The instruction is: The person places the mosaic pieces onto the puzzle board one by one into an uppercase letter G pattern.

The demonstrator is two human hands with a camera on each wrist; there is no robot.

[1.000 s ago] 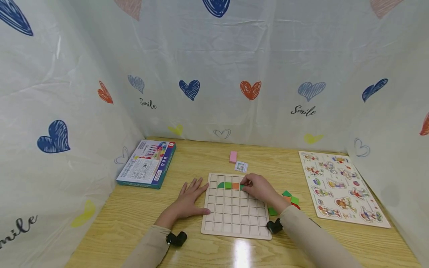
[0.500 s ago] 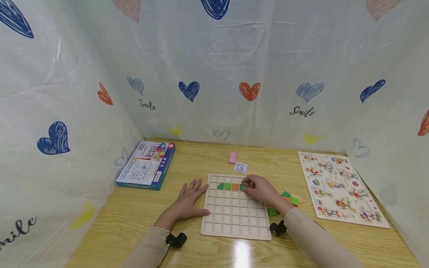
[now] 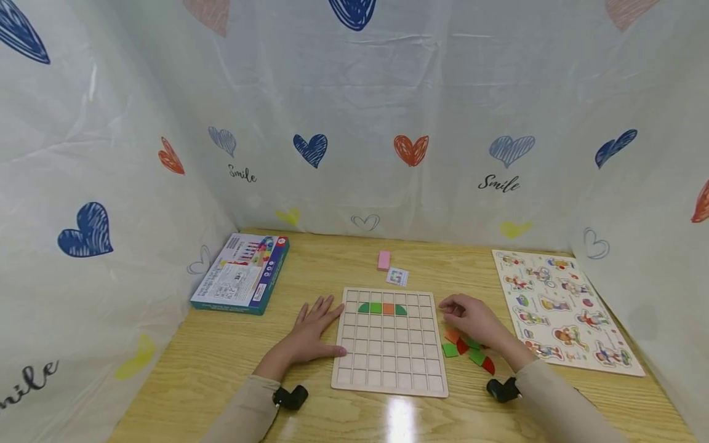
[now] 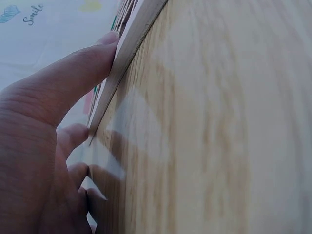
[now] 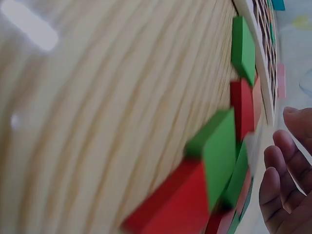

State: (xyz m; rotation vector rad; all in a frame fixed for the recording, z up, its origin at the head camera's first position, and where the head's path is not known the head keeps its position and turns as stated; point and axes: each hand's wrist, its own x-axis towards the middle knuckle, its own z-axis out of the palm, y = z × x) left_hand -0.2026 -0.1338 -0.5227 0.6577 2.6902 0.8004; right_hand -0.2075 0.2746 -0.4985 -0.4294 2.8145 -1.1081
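A wooden grid board (image 3: 389, 373) lies on the table, with four edges raised around its square cells. In one row near its top sit a green quarter-round tile (image 3: 364, 308), a green square tile (image 3: 376, 307), an orange square tile (image 3: 388, 309) and a second green quarter-round tile (image 3: 400, 310). My left hand (image 3: 310, 335) spreads along the board's left side, thumb and fingertip touching the edge in the left wrist view. My right hand (image 3: 471, 317) hovers over loose tiles right of the board, fingers loosely bent, holding nothing. A green tile (image 5: 219, 151) and red tile (image 5: 173, 202) show below it.
A pink block (image 3: 384, 260) and a small patterned card (image 3: 397, 276) lie behind the board. A boxed set (image 3: 240, 274) stands at the back left. To the right is a picture puzzle board (image 3: 565, 311). A curtain with printed hearts encloses the table.
My right hand has left the quarter-round tile in the row and moved right, over the loose tiles. That tile now lies uncovered on the board. My left hand has stayed put.
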